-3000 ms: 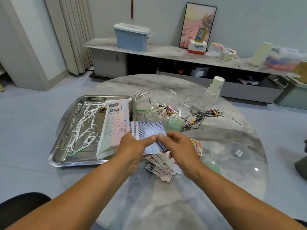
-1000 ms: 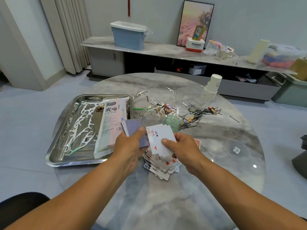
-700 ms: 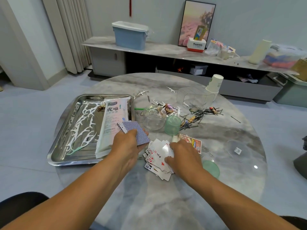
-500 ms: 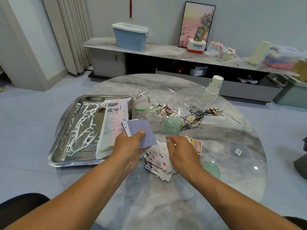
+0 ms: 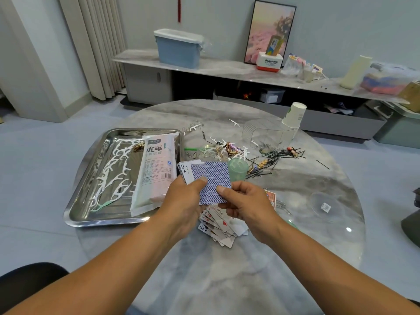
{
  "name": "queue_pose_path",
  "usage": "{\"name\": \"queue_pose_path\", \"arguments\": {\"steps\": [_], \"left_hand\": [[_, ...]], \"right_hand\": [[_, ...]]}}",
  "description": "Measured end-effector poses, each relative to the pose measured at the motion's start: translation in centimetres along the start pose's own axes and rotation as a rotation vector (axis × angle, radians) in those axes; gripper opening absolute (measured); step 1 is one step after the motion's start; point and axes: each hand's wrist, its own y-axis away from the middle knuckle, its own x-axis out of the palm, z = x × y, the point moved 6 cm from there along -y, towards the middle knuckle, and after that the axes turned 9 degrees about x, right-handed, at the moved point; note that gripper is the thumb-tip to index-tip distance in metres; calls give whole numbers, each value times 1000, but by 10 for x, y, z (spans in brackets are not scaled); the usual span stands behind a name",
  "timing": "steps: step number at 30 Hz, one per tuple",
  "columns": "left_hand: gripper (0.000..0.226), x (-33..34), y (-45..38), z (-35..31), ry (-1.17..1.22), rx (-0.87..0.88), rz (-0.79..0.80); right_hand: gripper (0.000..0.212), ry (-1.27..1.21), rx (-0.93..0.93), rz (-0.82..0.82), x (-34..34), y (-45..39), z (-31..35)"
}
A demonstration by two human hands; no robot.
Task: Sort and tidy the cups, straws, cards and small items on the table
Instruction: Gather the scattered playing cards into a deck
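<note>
My left hand [image 5: 184, 201] grips a small stack of blue-backed playing cards [image 5: 212, 178] above the table, thumb on top. My right hand [image 5: 244, 203] pinches the stack's right lower edge. Under both hands a loose pile of face-up cards [image 5: 218, 226] lies spread on the marble table [image 5: 227, 269]. A green plastic cup [image 5: 237, 169] and a clear cup [image 5: 212, 153] stand just behind the held cards. A bag of straws [image 5: 156, 169] lies in the steel tray [image 5: 91, 214] with several white floss picks [image 5: 113, 176].
Black hairpins [image 5: 275, 158] and small clips litter the table's far middle. A clear plastic box [image 5: 268, 135] and stacked paper cups [image 5: 293, 114] stand at the far right. A clear lid [image 5: 325, 205] lies to the right; a card box [image 5: 270, 197] peeks out behind my right hand.
My right hand picked cards off the face-up pile and brought them up to the stack in my left hand, which now shows a blue back on top.
</note>
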Motion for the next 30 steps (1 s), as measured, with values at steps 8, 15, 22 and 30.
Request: {"name": "queue_pose_path", "arguments": {"steps": [8,15,22,30], "left_hand": [[19,-2,2,-1,14,25,-2],[16,-4,-1,-3,66,60,-51],[19,-6,-3,2,34,50,-76],[16,-1,0,0,117,-18,-66]], "right_hand": [[22,-65,18,29,2,-1,0],[18,-118,20,-39,-3,-3,1],[16,-12,-116,-77,-4,2,11],[13,592,-720,-417,-1,26,40]]}}
